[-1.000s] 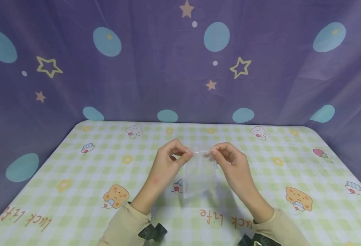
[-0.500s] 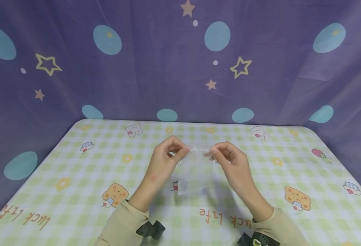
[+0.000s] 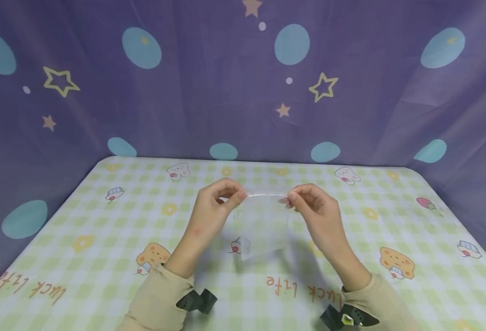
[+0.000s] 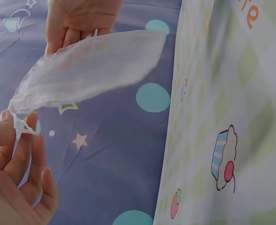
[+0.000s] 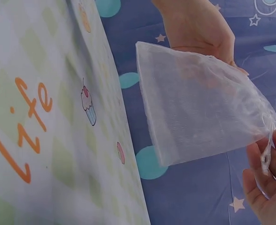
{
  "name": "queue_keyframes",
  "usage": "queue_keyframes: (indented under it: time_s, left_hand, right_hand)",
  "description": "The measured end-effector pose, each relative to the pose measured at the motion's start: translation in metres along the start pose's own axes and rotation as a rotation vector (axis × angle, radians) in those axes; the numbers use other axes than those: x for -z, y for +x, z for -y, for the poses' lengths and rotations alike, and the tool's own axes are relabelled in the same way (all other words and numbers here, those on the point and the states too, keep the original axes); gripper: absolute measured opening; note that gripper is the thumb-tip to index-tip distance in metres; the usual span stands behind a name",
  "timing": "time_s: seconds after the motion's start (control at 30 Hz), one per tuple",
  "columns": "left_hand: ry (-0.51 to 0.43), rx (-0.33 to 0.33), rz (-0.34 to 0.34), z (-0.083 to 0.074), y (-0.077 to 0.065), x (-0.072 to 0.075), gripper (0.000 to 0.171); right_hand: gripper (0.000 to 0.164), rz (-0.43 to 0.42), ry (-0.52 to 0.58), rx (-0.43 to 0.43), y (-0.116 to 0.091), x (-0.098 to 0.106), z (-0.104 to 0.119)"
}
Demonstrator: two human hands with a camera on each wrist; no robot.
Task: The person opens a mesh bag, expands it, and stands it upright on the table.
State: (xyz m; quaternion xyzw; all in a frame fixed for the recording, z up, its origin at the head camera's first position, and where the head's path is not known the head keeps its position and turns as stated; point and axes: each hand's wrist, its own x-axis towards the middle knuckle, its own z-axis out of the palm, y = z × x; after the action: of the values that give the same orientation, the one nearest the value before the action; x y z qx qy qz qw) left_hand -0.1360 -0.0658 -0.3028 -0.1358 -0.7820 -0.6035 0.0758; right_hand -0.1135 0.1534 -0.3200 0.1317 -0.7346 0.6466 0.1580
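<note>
A sheer white drawstring pouch (image 3: 265, 225) hangs by its top edge between my two hands, its bottom over the tablecloth. My left hand (image 3: 214, 207) pinches the left end of the mouth between thumb and fingers. At the right end, my right hand (image 3: 319, 214) pinches the other top corner. The mouth is drawn nearly straight between them. In the left wrist view, a looped white cord (image 4: 25, 127) sticks out by the left fingers. A knotted cord end (image 5: 265, 159) dangles beside the right fingers in the right wrist view. Through the thin fabric of the pouch, nothing shows inside.
A green-and-white checked tablecloth (image 3: 102, 257) with printed cartoons and lettering covers the table. Behind its far edge hangs a purple curtain (image 3: 226, 92) with stars and blue ovals. Dark camera mounts (image 3: 197, 301) sit at both wrists, by the beige sleeves (image 3: 156, 303).
My left hand has moved left, away from the right hand, and the pouch's mouth is stretched wider. Both hands keep their pinch. The head view has shifted slightly.
</note>
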Motion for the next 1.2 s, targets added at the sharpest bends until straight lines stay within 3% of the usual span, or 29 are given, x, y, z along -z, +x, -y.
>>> queue_keyframes:
  time_s: [0.23,0.6,1.2]
  left_hand:
    - [0.024,-0.010,0.013,0.000,0.000,0.004,0.008]
    - [0.042,-0.072,0.026,0.001,0.001,0.009,0.008]
    - [0.034,-0.081,-0.001,-0.001,0.001,0.010,0.009]
  right_hand:
    - [0.012,0.029,-0.052,0.009,0.001,0.005,0.002]
    - [0.010,0.082,-0.248,0.038,0.005,0.016,0.007]
    - [0.007,0.088,-0.323,0.097,0.008,0.026,0.007]
